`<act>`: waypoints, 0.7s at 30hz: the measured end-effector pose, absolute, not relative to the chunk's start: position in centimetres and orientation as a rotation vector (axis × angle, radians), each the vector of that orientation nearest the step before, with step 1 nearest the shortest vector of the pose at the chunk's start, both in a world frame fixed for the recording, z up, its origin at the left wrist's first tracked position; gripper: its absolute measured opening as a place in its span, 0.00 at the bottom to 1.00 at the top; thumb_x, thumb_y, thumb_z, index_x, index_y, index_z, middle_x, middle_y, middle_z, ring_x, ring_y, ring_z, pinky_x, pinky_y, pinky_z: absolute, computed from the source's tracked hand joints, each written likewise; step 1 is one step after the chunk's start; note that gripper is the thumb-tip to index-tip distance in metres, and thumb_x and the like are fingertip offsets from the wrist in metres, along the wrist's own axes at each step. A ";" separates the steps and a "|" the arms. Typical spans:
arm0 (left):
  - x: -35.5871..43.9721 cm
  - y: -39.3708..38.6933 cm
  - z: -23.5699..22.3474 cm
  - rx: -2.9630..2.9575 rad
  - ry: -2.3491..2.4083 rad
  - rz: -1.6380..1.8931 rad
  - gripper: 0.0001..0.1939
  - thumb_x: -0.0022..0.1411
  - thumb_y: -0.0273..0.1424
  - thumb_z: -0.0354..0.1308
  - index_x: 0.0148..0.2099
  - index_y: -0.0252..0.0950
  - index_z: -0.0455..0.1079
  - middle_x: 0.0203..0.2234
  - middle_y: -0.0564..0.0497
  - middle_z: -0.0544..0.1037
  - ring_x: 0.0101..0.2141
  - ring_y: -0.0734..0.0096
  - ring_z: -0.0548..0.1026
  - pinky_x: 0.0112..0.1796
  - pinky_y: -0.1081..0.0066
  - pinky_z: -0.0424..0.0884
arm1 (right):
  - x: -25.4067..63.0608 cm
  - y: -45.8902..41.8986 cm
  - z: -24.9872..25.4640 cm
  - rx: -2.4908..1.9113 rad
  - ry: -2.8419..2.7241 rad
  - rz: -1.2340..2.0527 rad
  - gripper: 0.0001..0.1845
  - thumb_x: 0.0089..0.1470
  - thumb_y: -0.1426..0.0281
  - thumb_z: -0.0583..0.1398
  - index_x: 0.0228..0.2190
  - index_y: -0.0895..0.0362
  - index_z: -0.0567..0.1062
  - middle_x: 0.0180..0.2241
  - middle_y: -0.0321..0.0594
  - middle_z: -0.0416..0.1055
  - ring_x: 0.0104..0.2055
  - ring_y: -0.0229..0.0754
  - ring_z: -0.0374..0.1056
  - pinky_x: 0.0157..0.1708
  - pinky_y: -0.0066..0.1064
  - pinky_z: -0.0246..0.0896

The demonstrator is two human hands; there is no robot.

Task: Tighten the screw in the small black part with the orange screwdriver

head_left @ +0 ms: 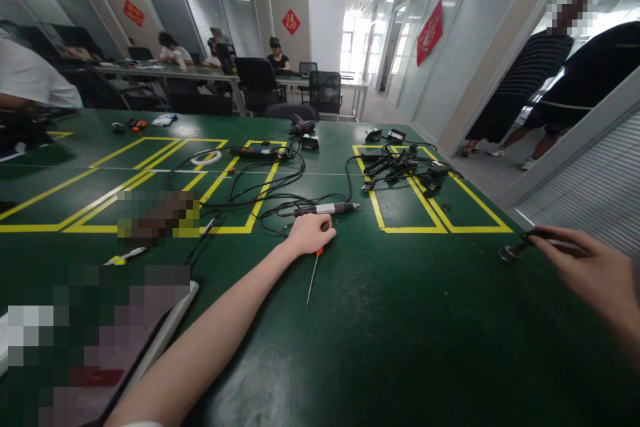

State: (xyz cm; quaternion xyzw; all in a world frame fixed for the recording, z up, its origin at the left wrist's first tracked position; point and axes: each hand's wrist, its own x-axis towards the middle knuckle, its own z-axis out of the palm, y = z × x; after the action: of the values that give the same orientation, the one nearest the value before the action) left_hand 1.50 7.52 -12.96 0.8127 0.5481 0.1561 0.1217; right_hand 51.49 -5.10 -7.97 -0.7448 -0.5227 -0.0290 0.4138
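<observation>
Writing first: we can read 福 on the red diamond-shaped sign [291, 22] on the back wall. The red sign on the right-hand glass wall [430, 33] and the small red sign at upper left [134, 13] carry marks we can't make out. We can't read any label on the tools at this size

Pose: our bare left arm [220, 320] runs from the lower left edge up to mid-bench, nearly straight. Left hand [311, 235] is curled closed, thumb side to the right, gripping the thin steel-shafted screwdriver with an orange-red collar [313, 278]. Its shaft comes out below the fist, tip slanting down and back toward us over the green bench [380, 333]; can't tell if the tip touches

Our right hand [593, 270] comes in from the right edge, fingers stretched leftward, thumb and fingers pinching a dark tool with a round flared end [510, 253] over the right side of the bench. Tool is too blurred to identify

Around: silver-and-black pen-shaped electric driver [327, 209] lies just beyond the left hand, black cable attached. Tangle of black cables and dark parts [400, 163] sits farther right, across yellow tape outlines [410, 231]. Black pistol-shaped drill [301, 125] and white ring [206, 158] lie toward the far side
</observation>
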 end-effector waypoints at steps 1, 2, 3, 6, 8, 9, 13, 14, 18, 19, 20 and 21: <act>1.5 7.5 -13.0 2.373 1.599 0.455 0.11 0.61 0.39 0.55 0.36 0.41 0.77 0.33 0.50 0.83 0.38 0.58 0.79 0.37 0.68 0.67 | 51.5 -4.9 -8.1 -1.889 -1.314 -0.071 0.30 0.42 0.48 0.65 0.42 0.54 0.82 0.36 0.51 0.80 0.36 0.58 0.77 0.31 0.45 0.70; 1.5 7.5 -13.0 2.373 1.597 0.453 0.11 0.61 0.39 0.55 0.36 0.41 0.77 0.33 0.50 0.83 0.38 0.58 0.79 0.37 0.68 0.67 | 51.6 -4.8 -8.4 -1.907 -1.304 -0.076 0.30 0.42 0.49 0.65 0.42 0.55 0.82 0.35 0.51 0.80 0.35 0.58 0.77 0.31 0.44 0.70; 1.5 7.5 -13.0 2.372 1.595 0.452 0.11 0.61 0.39 0.55 0.36 0.42 0.77 0.33 0.50 0.83 0.38 0.58 0.79 0.37 0.68 0.67 | 51.8 -4.7 -8.6 -1.923 -1.290 -0.074 0.29 0.42 0.50 0.65 0.42 0.55 0.82 0.35 0.50 0.80 0.35 0.58 0.77 0.31 0.44 0.70; 1.5 7.6 -13.0 2.367 1.594 0.451 0.11 0.61 0.39 0.55 0.36 0.42 0.77 0.33 0.50 0.83 0.37 0.58 0.79 0.37 0.68 0.67 | 52.1 -4.6 -9.2 -1.957 -1.257 -0.022 0.28 0.41 0.54 0.66 0.43 0.56 0.81 0.38 0.51 0.81 0.39 0.58 0.78 0.34 0.43 0.71; 1.5 7.6 -13.0 2.366 1.593 0.455 0.11 0.61 0.39 0.55 0.35 0.41 0.76 0.32 0.50 0.83 0.37 0.58 0.79 0.37 0.68 0.67 | 52.2 -4.4 -9.8 -1.976 -1.235 0.030 0.29 0.40 0.56 0.66 0.44 0.57 0.80 0.41 0.52 0.80 0.41 0.58 0.78 0.37 0.43 0.72; 1.5 7.6 -13.0 2.366 1.592 0.458 0.11 0.61 0.39 0.55 0.35 0.41 0.76 0.32 0.50 0.83 0.37 0.58 0.79 0.37 0.68 0.66 | 52.2 -4.3 -10.2 -1.984 -1.220 0.047 0.29 0.39 0.56 0.66 0.44 0.58 0.80 0.41 0.52 0.80 0.41 0.58 0.77 0.38 0.43 0.71; 1.5 7.6 -13.0 2.368 1.588 0.464 0.11 0.61 0.39 0.55 0.35 0.42 0.76 0.32 0.51 0.82 0.37 0.59 0.79 0.36 0.68 0.66 | 52.5 -4.0 -11.8 -1.995 -1.230 0.054 0.30 0.37 0.52 0.67 0.40 0.58 0.82 0.38 0.51 0.81 0.40 0.60 0.77 0.40 0.46 0.70; 1.5 7.6 -13.0 2.368 1.589 0.465 0.11 0.61 0.39 0.55 0.35 0.42 0.76 0.32 0.51 0.82 0.37 0.59 0.79 0.37 0.68 0.66 | 52.5 -4.0 -12.0 -1.990 -1.229 0.045 0.31 0.36 0.51 0.67 0.39 0.58 0.82 0.38 0.51 0.81 0.40 0.60 0.77 0.40 0.47 0.70; 1.5 7.6 -13.0 2.362 1.598 0.463 0.11 0.61 0.39 0.55 0.35 0.41 0.76 0.32 0.50 0.82 0.36 0.59 0.78 0.37 0.68 0.66 | 52.4 -3.9 -12.4 -1.994 -1.170 0.004 0.32 0.36 0.49 0.68 0.38 0.60 0.82 0.37 0.53 0.80 0.42 0.61 0.76 0.41 0.46 0.69; 1.5 7.6 -13.0 2.361 1.599 0.461 0.11 0.61 0.39 0.55 0.35 0.41 0.76 0.31 0.50 0.82 0.36 0.58 0.78 0.37 0.68 0.66 | 52.2 -3.9 -12.4 -2.001 -1.152 -0.003 0.31 0.36 0.50 0.68 0.37 0.60 0.82 0.37 0.54 0.80 0.43 0.62 0.76 0.41 0.46 0.69; 1.5 7.6 -12.9 2.361 1.600 0.459 0.11 0.61 0.39 0.55 0.35 0.41 0.76 0.31 0.50 0.82 0.36 0.58 0.78 0.37 0.68 0.66 | 51.9 -3.8 -12.3 -2.000 -1.136 -0.004 0.31 0.37 0.50 0.68 0.37 0.60 0.82 0.37 0.54 0.81 0.43 0.62 0.76 0.41 0.47 0.70; 1.5 7.6 -12.9 2.361 1.601 0.458 0.11 0.61 0.39 0.55 0.35 0.41 0.76 0.31 0.50 0.82 0.36 0.58 0.78 0.37 0.68 0.66 | 51.6 -3.7 -12.3 -1.989 -1.124 0.001 0.29 0.37 0.52 0.68 0.37 0.60 0.82 0.37 0.54 0.81 0.43 0.62 0.76 0.43 0.47 0.70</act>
State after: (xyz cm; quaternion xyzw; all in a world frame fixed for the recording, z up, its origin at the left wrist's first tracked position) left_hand 1.53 7.55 -12.93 0.8107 0.5496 0.1572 0.1260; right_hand 51.61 -3.74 -12.30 -0.7920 -0.4473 0.0004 0.4155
